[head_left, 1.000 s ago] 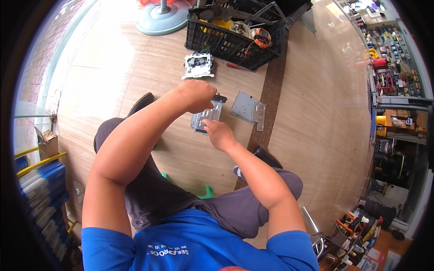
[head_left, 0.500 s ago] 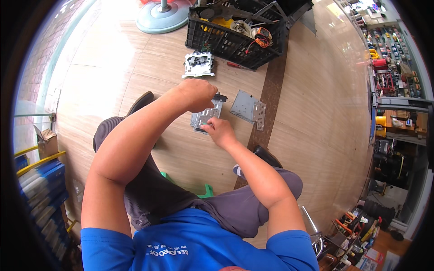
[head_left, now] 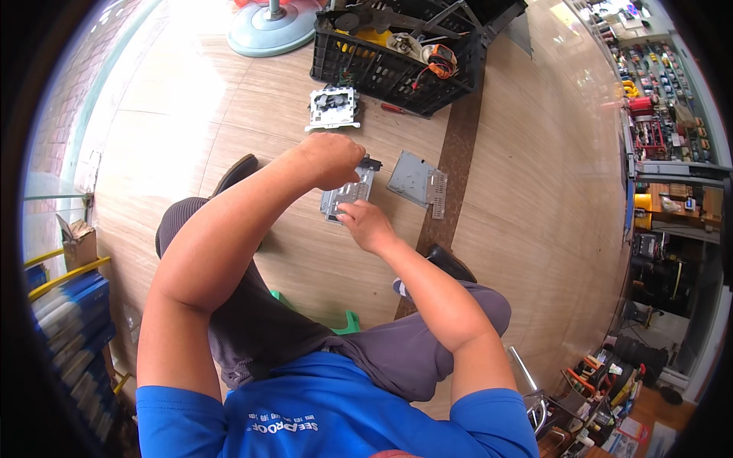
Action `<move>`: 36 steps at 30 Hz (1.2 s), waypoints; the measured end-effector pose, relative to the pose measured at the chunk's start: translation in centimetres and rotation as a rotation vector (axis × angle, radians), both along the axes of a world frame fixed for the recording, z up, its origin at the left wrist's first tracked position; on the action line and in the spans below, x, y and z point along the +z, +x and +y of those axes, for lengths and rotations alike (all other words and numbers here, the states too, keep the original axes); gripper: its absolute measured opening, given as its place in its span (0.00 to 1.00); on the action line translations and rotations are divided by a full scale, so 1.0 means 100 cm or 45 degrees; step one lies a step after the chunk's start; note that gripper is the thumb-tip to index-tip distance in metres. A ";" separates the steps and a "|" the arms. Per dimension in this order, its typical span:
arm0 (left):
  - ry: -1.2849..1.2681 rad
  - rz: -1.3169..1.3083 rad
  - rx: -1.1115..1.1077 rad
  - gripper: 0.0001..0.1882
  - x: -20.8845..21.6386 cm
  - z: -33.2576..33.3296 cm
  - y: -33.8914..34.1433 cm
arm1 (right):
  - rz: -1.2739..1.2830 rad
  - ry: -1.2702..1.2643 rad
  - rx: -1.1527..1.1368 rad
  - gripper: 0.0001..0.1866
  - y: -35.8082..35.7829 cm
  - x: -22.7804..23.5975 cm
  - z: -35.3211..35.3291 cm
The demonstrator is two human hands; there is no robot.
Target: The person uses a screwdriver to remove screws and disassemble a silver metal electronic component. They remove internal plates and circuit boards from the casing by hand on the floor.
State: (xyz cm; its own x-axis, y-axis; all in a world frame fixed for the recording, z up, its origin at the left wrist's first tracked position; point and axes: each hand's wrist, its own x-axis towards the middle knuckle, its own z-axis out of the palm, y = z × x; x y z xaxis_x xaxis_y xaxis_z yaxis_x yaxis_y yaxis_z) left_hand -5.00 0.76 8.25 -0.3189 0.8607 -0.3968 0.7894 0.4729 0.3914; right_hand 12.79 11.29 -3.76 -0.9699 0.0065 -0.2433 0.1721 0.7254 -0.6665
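Observation:
A grey perforated metal housing (head_left: 353,191) with a black part (head_left: 371,163) at its far end lies on the floor before me. Over its far left side, my left hand (head_left: 334,160) is closed with knuckles up; its fingertips are mostly hidden, and I cannot make out what they grip. My right hand (head_left: 368,227) is at the near right edge, thumb and fingers closed on the metal housing. To the right lies a flat grey metal cover (head_left: 412,179) with a slotted flange. Farther off sits a white-framed disc mechanism (head_left: 334,109) with black parts.
A black plastic crate (head_left: 389,72) full of tools and parts stands at the back, with an orange multimeter (head_left: 441,61) on its edge. A red-handled screwdriver (head_left: 393,108) lies before it. A round stand base (head_left: 272,29) is behind left. My shoes (head_left: 450,263) flank the work.
My right hand has shifted slightly at the housing's near edge, and a small green spot by its fingertips no longer shows. My left hand stays nearly where it was.

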 end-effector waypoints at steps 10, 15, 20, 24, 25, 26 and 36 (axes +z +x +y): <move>0.001 -0.001 0.005 0.19 0.001 -0.001 0.000 | -0.114 -0.091 -0.046 0.14 -0.004 0.001 0.001; 0.001 -0.002 0.012 0.19 0.002 -0.001 0.000 | -0.159 -0.184 -0.137 0.13 -0.005 0.000 0.000; -0.002 -0.003 0.002 0.19 0.001 -0.002 0.000 | -0.334 -0.096 -0.323 0.13 -0.011 0.007 0.000; 0.016 0.000 0.010 0.18 0.000 -0.001 0.001 | -0.198 0.085 -0.126 0.13 -0.009 0.006 0.005; 0.024 0.000 0.009 0.18 -0.001 -0.001 0.001 | -0.062 0.159 -0.018 0.13 -0.008 0.003 0.005; 0.026 -0.001 0.008 0.18 -0.001 0.000 0.001 | -0.063 0.160 -0.018 0.13 -0.005 0.001 0.006; 0.045 -0.003 -0.003 0.18 -0.002 -0.001 0.001 | 0.045 -0.008 0.022 0.10 -0.002 0.003 0.003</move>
State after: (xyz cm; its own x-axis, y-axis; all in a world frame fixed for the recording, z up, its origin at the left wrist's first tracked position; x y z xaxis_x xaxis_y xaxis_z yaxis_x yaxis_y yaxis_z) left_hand -4.91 0.63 8.04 -0.3162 0.8748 -0.3670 0.7896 0.4571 0.4094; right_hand 12.63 11.60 -3.43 -0.9779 -0.0115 -0.2086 0.1358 0.7236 -0.6767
